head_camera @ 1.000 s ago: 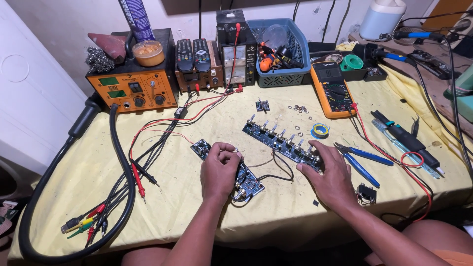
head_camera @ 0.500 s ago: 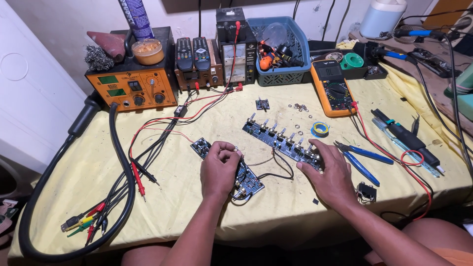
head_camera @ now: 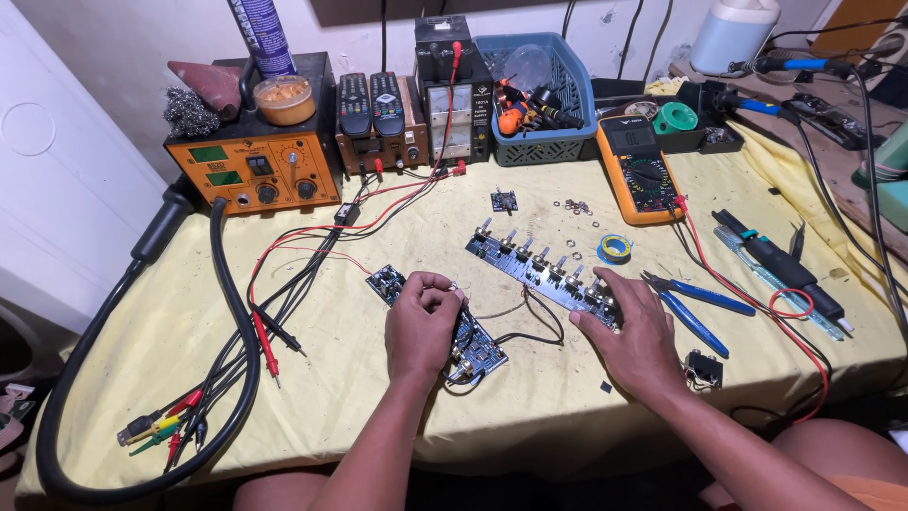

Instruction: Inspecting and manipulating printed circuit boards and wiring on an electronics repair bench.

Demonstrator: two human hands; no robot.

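Item one: small blue circuit board [head_camera: 478, 345], lying on the yellow-covered bench [head_camera: 331, 397] near the middle of its front edge, black wires running off it. My left hand [head_camera: 423, 322] rests on top of it, fingers curled and pinched at something on the board's upper side (what exactly is hidden under my knuckles). Item two: long board with a row of knobs [head_camera: 539, 270], set diagonally toward the bench's centre; my right hand [head_camera: 636, 331] lies flat and spread over its nearer end, pressing rather than gripping. Handling, as I judge it: both boards light, stiff, fragile at the solder joints and knob shafts; best taken by the bare edges. Nearby: blue-handled pliers [head_camera: 695, 308] just beside my right hand, orange multimeter [head_camera: 641, 170] and orange soldering station [head_camera: 255, 166] toward the back edge.
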